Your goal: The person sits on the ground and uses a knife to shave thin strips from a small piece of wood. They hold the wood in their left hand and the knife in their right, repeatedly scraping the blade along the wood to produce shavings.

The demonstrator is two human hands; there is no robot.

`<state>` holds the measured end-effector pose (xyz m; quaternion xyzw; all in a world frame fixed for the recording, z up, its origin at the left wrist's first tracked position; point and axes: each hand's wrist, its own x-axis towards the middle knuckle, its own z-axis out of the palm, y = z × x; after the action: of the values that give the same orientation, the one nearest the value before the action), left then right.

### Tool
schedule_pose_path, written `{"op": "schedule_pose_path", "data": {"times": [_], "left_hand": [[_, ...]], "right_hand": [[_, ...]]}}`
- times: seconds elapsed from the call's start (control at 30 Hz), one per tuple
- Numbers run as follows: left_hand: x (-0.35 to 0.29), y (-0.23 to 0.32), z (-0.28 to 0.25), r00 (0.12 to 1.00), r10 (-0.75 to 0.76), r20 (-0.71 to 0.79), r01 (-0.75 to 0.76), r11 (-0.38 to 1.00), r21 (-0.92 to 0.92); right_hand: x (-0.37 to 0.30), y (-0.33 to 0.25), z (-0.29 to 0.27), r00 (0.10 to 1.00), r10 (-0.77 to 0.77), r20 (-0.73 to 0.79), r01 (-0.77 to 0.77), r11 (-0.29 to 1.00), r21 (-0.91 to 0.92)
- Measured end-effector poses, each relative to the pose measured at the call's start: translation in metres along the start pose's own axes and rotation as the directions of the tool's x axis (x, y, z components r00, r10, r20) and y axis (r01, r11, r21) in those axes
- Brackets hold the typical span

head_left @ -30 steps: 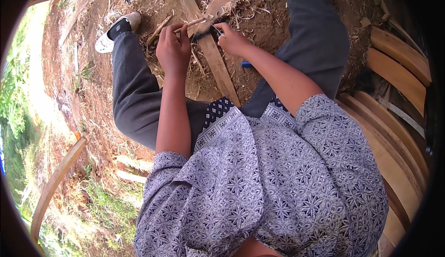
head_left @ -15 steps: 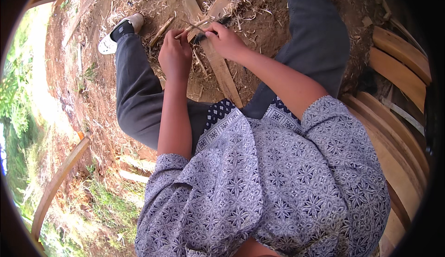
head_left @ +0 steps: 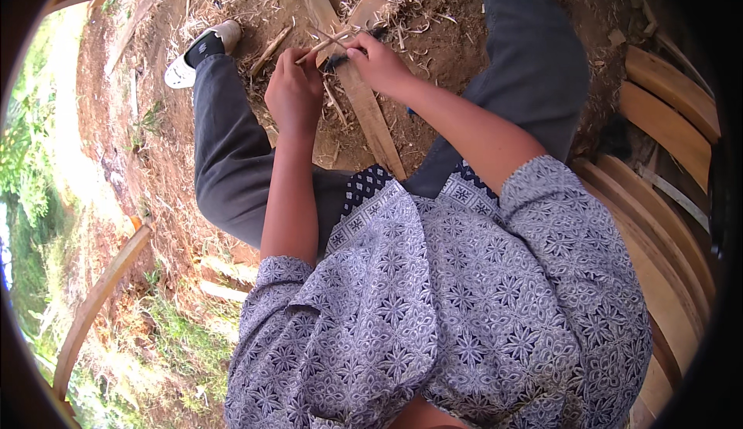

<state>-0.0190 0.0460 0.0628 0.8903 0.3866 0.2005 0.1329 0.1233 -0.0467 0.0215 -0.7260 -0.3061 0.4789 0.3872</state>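
My left hand (head_left: 295, 92) is closed round a thin pale wooden stick (head_left: 316, 50), which slants up to the right toward my other hand. My right hand (head_left: 378, 64) pinches a slim brownish piece (head_left: 328, 36) that crosses the stick; whether it is a blade or another sliver of wood I cannot tell. Both hands are close together above a long flat board (head_left: 370, 119) on the ground between my legs. A shorter, wider piece of wood (head_left: 365, 10) lies across it. Something black (head_left: 336, 62) shows beneath my hands, its kind unclear.
Pale wood shavings (head_left: 418, 15) litter the brown soil around the board. A loose stick (head_left: 271, 50) lies beside my left hand. Curved wooden pieces (head_left: 669, 112) are stacked at the right. At the left, a curved timber (head_left: 97, 305) stands near grass.
The crossing of the two thin pieces has shifted slightly, and the stick in my left hand shows more of its length. My right hand has tilted a little. A small blue spot now shows beside my right forearm.
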Motion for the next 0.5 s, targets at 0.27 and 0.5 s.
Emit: {"op": "schedule_pose_path", "data": {"times": [0.27,0.5], "left_hand": [[0.002,0.004,0.001,1.000,0.002,0.030,-0.001,0.999,-0.047],[-0.001,0.004,-0.003,0.998,-0.025,0.059,0.028,0.998,-0.048]], "right_hand": [[0.010,0.015,-0.001,0.998,-0.040,-0.038,0.040,0.999,-0.016],[0.022,0.038,0.003,0.998,0.029,-0.048,-0.031,0.999,-0.044]]}}
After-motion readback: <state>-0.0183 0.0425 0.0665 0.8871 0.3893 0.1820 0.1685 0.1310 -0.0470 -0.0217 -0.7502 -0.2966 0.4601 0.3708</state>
